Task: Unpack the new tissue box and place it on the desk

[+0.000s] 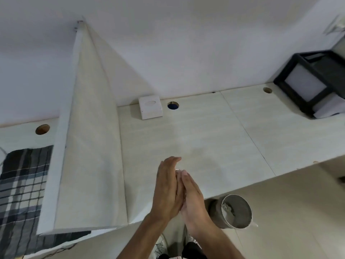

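Observation:
A white cube tissue box (150, 107) with an oval opening on top stands upright at the back of the pale desk (214, 139), against the wall. My left hand (167, 187) and my right hand (192, 198) are pressed palm to palm over the desk's front edge, far from the box. A small clear, crinkled bit (177, 170), possibly wrapping, shows between the fingertips; most of it is hidden by the palms.
A white divider panel (89, 146) rises at the left of the desk. A cable hole (173, 105) lies right of the box. A black-framed lantern (313, 81) sits at the back right. A grey bin (236, 211) stands on the floor under the desk edge. Checked cloth (24, 184) lies at left.

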